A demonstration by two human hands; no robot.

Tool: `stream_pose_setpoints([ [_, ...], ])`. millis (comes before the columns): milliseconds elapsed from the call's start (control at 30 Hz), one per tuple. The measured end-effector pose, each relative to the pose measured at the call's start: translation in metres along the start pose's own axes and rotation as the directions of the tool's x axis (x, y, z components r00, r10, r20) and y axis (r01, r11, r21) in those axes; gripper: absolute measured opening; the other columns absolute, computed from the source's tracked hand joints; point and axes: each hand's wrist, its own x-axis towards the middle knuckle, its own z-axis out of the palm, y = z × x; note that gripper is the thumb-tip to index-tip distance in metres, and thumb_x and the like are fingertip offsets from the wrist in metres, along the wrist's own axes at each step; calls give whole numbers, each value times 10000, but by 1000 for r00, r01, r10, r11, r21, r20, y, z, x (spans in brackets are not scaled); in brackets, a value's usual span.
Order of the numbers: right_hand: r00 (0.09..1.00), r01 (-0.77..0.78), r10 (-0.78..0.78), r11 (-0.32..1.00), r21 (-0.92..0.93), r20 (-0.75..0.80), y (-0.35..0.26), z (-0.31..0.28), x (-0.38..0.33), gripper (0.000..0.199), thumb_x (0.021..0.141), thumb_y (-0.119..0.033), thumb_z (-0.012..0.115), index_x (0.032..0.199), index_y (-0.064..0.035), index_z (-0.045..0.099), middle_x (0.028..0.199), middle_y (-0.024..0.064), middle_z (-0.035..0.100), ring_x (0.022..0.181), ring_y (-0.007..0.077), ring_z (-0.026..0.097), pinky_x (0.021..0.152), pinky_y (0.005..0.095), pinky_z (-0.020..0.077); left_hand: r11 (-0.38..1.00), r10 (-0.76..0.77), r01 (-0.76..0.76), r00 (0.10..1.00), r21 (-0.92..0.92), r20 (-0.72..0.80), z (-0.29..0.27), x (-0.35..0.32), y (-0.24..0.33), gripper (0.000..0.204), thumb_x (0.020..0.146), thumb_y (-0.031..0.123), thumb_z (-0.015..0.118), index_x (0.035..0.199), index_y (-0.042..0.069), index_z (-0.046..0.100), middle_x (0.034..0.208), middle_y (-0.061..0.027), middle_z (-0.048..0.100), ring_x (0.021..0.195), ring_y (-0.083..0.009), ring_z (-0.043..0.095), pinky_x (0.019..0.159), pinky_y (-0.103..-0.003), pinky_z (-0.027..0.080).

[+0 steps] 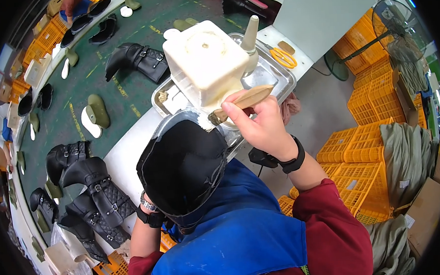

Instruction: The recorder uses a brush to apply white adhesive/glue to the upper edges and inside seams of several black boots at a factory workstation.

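My right hand [266, 120] is closed round a brush with a flat wooden handle [251, 97]. Its dark bristle end [214, 119] is at the grey rim of a black boot [184, 169], beside some white paste. The boot's wide opening faces up at me, in front of my blue apron. My left hand [147, 198] is at the boot's left side, holding it; its fingers are hidden behind the shaft. Just beyond the brush, a cream plastic container [203, 51] stands in a metal tray [281, 79], along with a bottle with a tapered nozzle [250, 41].
Orange scissors [281, 57] lie right of the tray. Buckled black boots [96, 189] are grouped at the left on the white table edge [131, 147]. Green shoe forms and white insoles [91, 122] sit on the green conveyor [139, 27]. Yellow crates [361, 180] and a fan [396, 28] stand at right.
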Motion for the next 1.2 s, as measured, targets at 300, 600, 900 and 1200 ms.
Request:
stream_pose_setpoints([
  [300,999,-17,22,990,139,-29,-8,-8,18,176,845,-156,553,869,11,601,683,19,589,583,42,498,531,176,393,992,-24,21,1000,-121,-19,-1,-5,-2,655,663,182,730,1214,8,421,1165,-100,507,1041,-177,499,899,-301,390],
  [600,983,161,-175,968,194,61,7,0,22,129,805,-127,595,818,0,613,596,13,546,492,55,439,453,219,343,964,-52,51,999,-261,4,7,-14,-1,702,629,203,759,1211,9,419,1163,-99,508,1039,-176,500,895,-305,392],
  [900,982,4,-13,999,45,189,10,-6,5,120,810,-114,581,817,6,592,683,12,580,571,52,490,513,214,401,921,-96,80,995,-381,-23,5,-16,-3,749,595,223,788,1209,10,417,1162,-99,510,1037,-175,500,890,-309,393],
  [1200,961,-148,105,977,154,257,7,-9,8,176,815,-160,581,799,15,593,605,20,541,530,58,472,480,217,375,859,-150,107,988,-501,-47,-6,-38,-6,796,561,244,817,1207,11,416,1161,-98,511,1035,-174,501,886,-313,395],
])
